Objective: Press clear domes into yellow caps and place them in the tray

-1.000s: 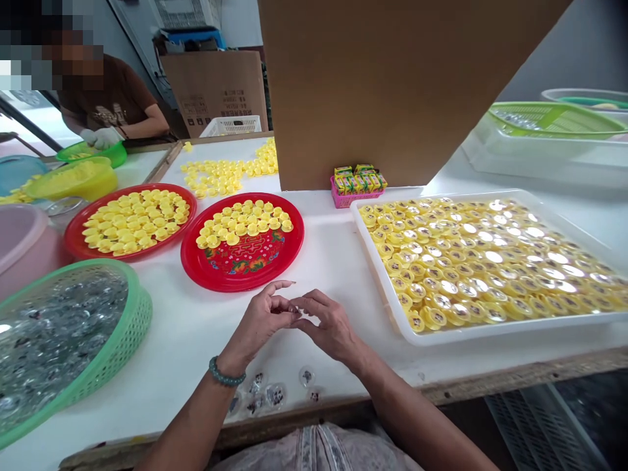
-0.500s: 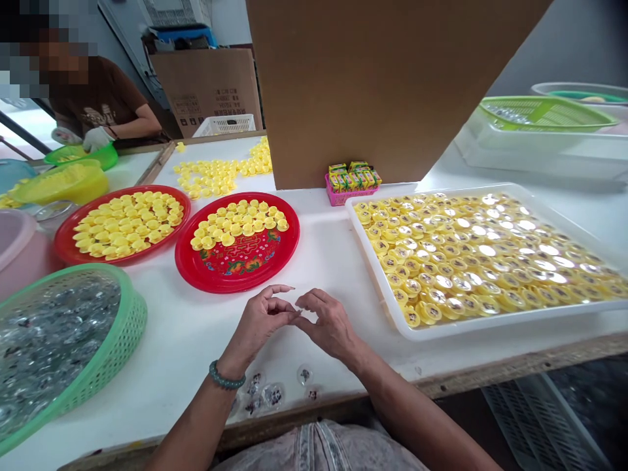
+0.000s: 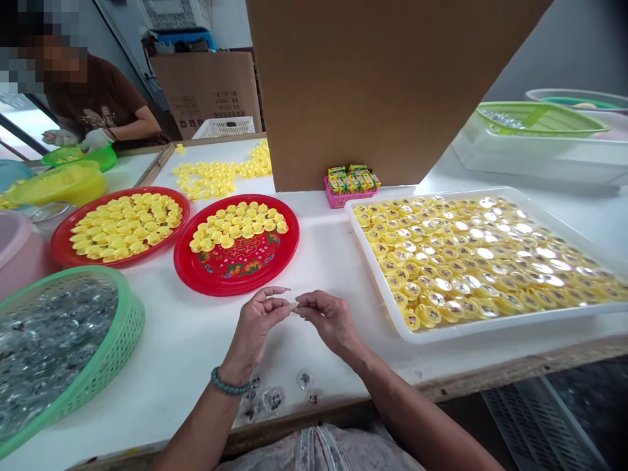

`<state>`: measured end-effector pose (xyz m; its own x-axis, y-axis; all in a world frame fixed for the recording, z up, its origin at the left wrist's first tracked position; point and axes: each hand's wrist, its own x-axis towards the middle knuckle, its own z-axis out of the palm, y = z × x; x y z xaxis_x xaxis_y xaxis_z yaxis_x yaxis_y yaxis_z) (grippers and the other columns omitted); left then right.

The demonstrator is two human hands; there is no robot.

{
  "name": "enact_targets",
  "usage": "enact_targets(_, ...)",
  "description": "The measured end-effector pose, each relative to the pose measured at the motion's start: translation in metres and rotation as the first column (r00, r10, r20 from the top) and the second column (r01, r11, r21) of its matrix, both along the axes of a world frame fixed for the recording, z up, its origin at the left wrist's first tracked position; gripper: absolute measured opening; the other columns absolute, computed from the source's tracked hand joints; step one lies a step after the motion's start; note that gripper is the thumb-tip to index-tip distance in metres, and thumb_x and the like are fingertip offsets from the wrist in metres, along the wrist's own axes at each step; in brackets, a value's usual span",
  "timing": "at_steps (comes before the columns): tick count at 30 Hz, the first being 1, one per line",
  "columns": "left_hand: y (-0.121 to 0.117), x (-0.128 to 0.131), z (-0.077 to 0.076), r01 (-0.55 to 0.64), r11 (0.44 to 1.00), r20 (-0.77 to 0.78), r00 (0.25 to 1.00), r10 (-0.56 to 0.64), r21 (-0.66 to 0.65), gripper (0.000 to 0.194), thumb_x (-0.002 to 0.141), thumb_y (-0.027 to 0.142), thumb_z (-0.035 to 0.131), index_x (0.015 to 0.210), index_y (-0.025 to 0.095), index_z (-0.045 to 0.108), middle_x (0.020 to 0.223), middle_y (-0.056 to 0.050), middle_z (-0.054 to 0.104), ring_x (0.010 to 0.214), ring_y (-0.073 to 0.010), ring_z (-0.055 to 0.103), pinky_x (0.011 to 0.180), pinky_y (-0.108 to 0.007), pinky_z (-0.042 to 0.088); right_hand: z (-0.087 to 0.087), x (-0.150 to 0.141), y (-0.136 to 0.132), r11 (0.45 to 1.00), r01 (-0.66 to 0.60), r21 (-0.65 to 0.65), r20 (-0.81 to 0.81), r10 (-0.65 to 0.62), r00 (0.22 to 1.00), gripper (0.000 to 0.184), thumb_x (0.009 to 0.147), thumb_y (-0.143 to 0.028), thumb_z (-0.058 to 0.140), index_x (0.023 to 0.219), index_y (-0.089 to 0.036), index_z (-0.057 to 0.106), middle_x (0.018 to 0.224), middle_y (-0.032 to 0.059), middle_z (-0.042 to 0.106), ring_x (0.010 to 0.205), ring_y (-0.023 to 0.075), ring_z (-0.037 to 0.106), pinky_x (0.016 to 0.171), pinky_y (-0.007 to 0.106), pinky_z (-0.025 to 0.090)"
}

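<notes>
My left hand (image 3: 259, 325) and my right hand (image 3: 326, 322) meet at the fingertips above the white table (image 3: 196, 340). Both are closed in a pinch on something tiny between them; the fingers hide what it is. Below them, near the table's front edge, lie several clear round discs (image 3: 273, 399) with small dark printed figures. Just beyond my left hand is a red tray (image 3: 235, 281) with yellow hat-shaped pieces (image 3: 226, 241) on its far half. To the right of my right hand stands a white tray (image 3: 392, 307) filled with yellow pieces capped by clear printed discs (image 3: 460, 286).
A green basket (image 3: 128, 327) of clear discs sits at the left. Behind it is a second red tray (image 3: 59, 248) with yellow pieces. A cardboard sheet (image 3: 353, 85) stands upright at the back, a pink basket (image 3: 338, 200) of small packets before it. A co-worker (image 3: 112, 98) is at the far left.
My right hand's fingers have closed in from a looser, raised pose to a pinch against the left fingertips. Across the table, the co-worker's gloved hands have shifted a little.
</notes>
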<state>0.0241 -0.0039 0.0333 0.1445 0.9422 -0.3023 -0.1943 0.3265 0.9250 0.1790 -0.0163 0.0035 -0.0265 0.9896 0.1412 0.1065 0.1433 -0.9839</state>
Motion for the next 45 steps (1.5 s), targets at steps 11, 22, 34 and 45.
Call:
enact_targets(11,-0.007,0.001,0.001,-0.086,0.988,0.017,0.996,0.085,0.131,0.035,0.069,0.019,0.072,0.099,0.02,0.054,0.071,0.003,0.063,0.068,-0.0086,0.054,0.069,-0.023,0.042,0.011,0.001,-0.003,0.989,0.068,0.132,0.038,-0.073,0.997,0.013,0.075,-0.03,0.068,0.074,-0.018,0.063,0.069,-0.0001,0.063,0.061,0.0112,0.056,0.059,0.024,0.049)
enact_targets(22,-0.013,-0.006,0.0,0.052,0.971,-0.221,0.975,0.001,0.232,0.026,0.074,0.024,0.068,0.099,0.022,0.064,0.087,-0.002,0.067,0.084,-0.0145,0.06,0.079,-0.027,0.049,0.021,0.006,-0.007,0.973,0.038,0.228,0.069,-0.055,0.996,0.014,0.079,-0.021,0.065,0.088,-0.02,0.055,0.08,0.0001,0.061,0.068,0.0108,0.058,0.066,0.025,0.05)
enact_targets(34,-0.015,0.0,0.017,0.15,0.874,-0.478,0.872,0.104,0.463,0.009,0.075,0.023,0.063,0.08,0.022,0.071,0.084,-0.005,0.068,0.076,-0.0176,0.062,0.069,-0.027,0.05,0.01,0.007,-0.01,0.942,-0.003,0.334,0.184,-0.062,0.981,0.033,0.084,-0.015,0.057,0.113,-0.023,0.043,0.096,0.0045,0.065,0.076,0.0132,0.062,0.073,0.03,0.052)
enact_targets(45,-0.014,0.002,0.005,0.01,0.97,-0.378,0.922,0.084,0.241,0.012,0.073,0.028,0.066,0.082,0.02,0.066,0.08,-0.003,0.069,0.075,-0.0173,0.063,0.073,-0.028,0.049,0.011,0.006,-0.008,0.933,-0.059,0.355,0.334,-0.068,0.94,0.034,0.081,-0.016,0.06,0.113,-0.023,0.05,0.101,0.0066,0.062,0.088,0.018,0.059,0.078,0.034,0.052)
